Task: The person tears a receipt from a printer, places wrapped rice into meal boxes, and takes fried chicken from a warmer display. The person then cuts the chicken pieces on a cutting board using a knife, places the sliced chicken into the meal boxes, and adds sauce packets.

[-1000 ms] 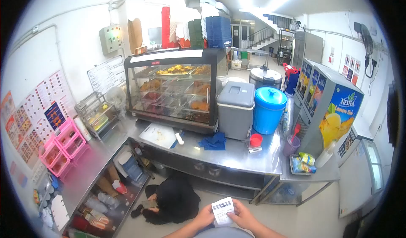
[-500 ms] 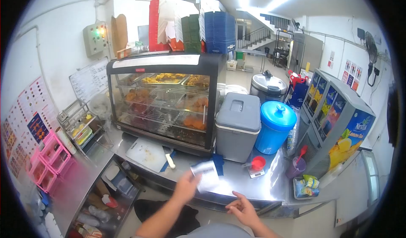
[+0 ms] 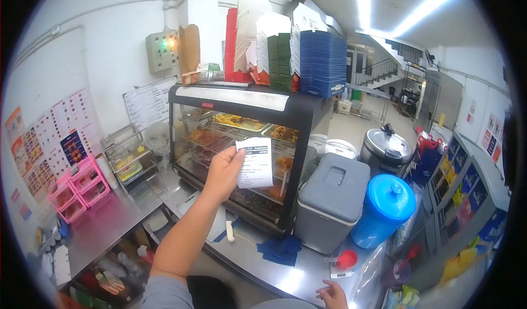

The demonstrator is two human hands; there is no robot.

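Observation:
My left hand [image 3: 223, 172] is raised before the glass food warmer [image 3: 189, 111]. Its thumb and fingers are closed on the left edge of a white printed receipt [image 3: 256, 163], held upright with the print facing me. Behind the paper, trays of fried food [image 3: 236, 121] show through the glass. My right hand [image 3: 332, 295] is low over the steel counter's front edge, fingers loosely bent and apart, holding nothing. Nearest to it is a small scale [image 3: 340, 274] with a red measuring cup [image 3: 346, 260] on it.
A grey lidded bin [image 3: 332, 204] and a blue lidded bucket [image 3: 384, 210] stand right of the warmer. A blue cloth [image 3: 280, 249] and a white-handled tool [image 3: 230, 231] lie in front. Folded boxes [image 3: 321, 62] are stacked on top. Pink drawers [image 3: 77, 191] stand left.
My left hand has lifted the receipt from low over the counter to in front of the warmer. My right hand now appears lower in view. The camera has tilted and shifted.

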